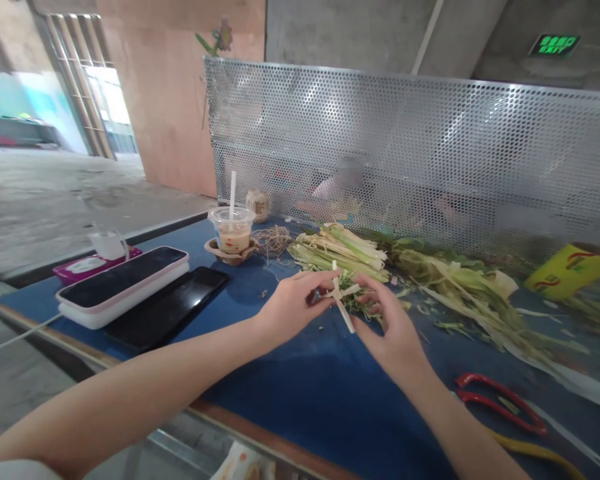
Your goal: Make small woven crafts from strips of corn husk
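A small cross of pale, flat plant strips [341, 293] is held above the blue tabletop. My left hand [293, 305] pinches its left side between thumb and fingers. Curved around the other side is my right hand [393, 327], thumb and fingers apart; its thumb is close to the lower strip end, and whether it touches I cannot tell. Behind the cross lies a little heap of green shreds [364, 303], partly covered by my fingers. Beyond it is a bundle of cut, pale green husk strips [337, 250].
Loose husks [460, 287] spread rightward. Red-handled scissors [505, 400] lie front right, near a yellow packet [570, 270]. To the left are a lidded drink cup [233, 230], twine [273, 240], a black phone [170, 310] and a white device [123, 287]. A perforated metal screen [405, 147] stands behind.
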